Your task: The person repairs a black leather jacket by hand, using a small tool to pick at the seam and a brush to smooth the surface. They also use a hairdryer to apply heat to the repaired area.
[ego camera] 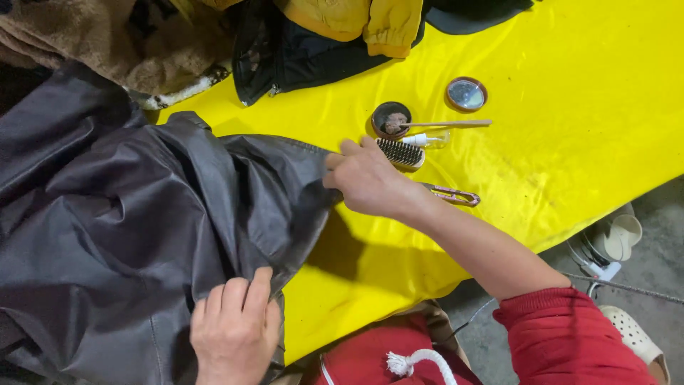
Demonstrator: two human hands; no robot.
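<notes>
1. Dark grey-brown leather jacket (128, 214), crumpled, lies over the left part of the desk (570, 107), which is covered in bright yellow cloth.
2. Right hand (367, 178) pinches the jacket's upper edge, fingers closed on the leather; red sleeve pushed up the forearm.
3. Left hand (235, 328) presses flat on the jacket's lower fold, fingers together, gripping nothing that shows.
4. Just beyond the right hand: a small wire-bristle brush (400, 152), touching or nearly touching the knuckles.
5. Near it, a round brown tin of dark paste (390, 118) with a thin wooden stick (445, 124) laid across; its silver-lined lid (467, 94) sits apart.
6. Small metal snips (456, 194) lie beside the right wrist.
7. Brown fleece and yellow-black garments (320, 28) are heaped at the far edge.
</notes>
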